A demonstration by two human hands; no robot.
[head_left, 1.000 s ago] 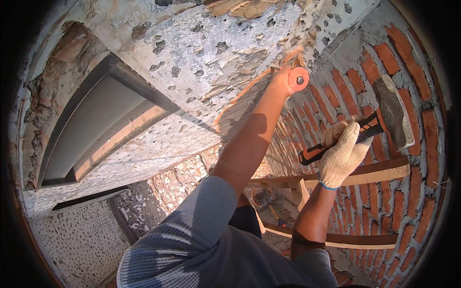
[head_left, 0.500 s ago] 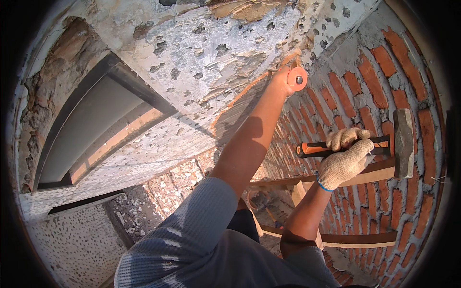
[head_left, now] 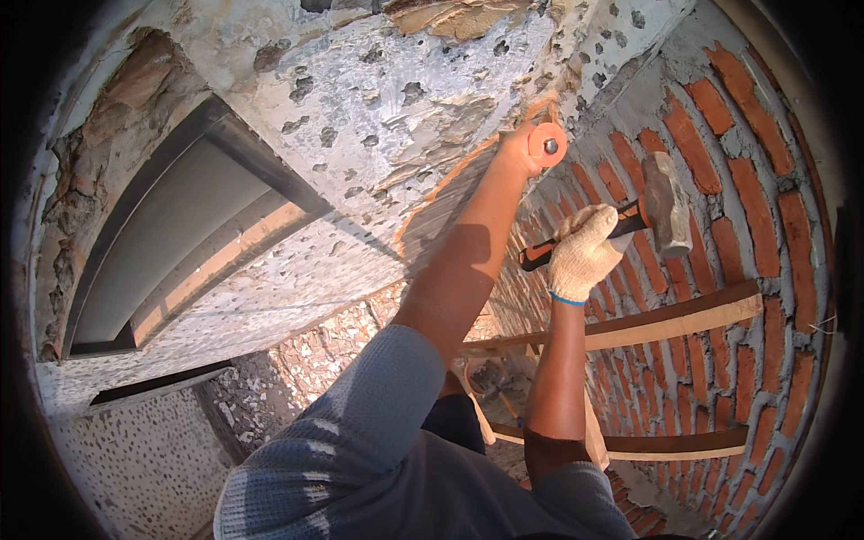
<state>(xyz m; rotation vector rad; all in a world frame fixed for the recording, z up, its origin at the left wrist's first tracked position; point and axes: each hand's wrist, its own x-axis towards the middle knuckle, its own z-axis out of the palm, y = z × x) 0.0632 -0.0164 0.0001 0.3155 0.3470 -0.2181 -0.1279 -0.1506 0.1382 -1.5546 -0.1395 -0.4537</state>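
I'm seeing the hand tool (head_left: 547,145) sitting in the left hand (head_left: 518,148), forward and left of the right hand (head_left: 583,252), where the hammer (head_left: 666,207) is lying, head rightward. The window frame (head_left: 265,166) is standing left of the left hand, the brick wall (head_left: 749,216) spreading beyond the right hand, a wooden beam (head_left: 670,326) running beneath the right forearm (head_left: 559,369).

We hold our left arm (head_left: 454,270) long and nearly straight, slanting up and to the right; its left hand (head_left: 519,151) is closed, most of the fingers hidden from view. Our right forearm (head_left: 556,378) rises almost upright, and the gloved right hand (head_left: 580,256) is curled in a firm grip, lower than the left and to its right.
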